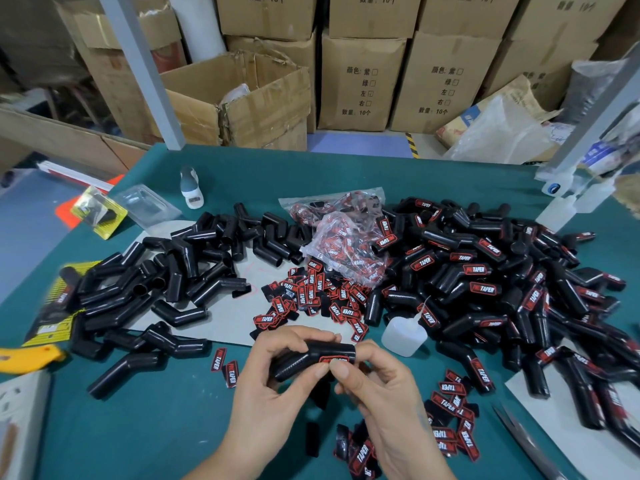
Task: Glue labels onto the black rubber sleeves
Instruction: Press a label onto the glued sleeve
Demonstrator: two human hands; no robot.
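Left hand (273, 372) grips a bent black sleeve (311, 360) just above the table (156, 427). Right hand (377, 386) pinches a red label (333, 359) against the sleeve, thumb pressing. Glue bottle (403, 336) stands just beyond the right hand. Loose labels (322, 299) beyond both hands. Plain sleeves (166, 282) far left, labelled sleeves (502, 282) far right.

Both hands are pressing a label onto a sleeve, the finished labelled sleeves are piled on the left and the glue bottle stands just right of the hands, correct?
Not quite. The head view shows the labelled sleeves piled on the right; the left pile is mostly bare. The left hand and right hand do press a label onto the held sleeve, glue bottle alongside.
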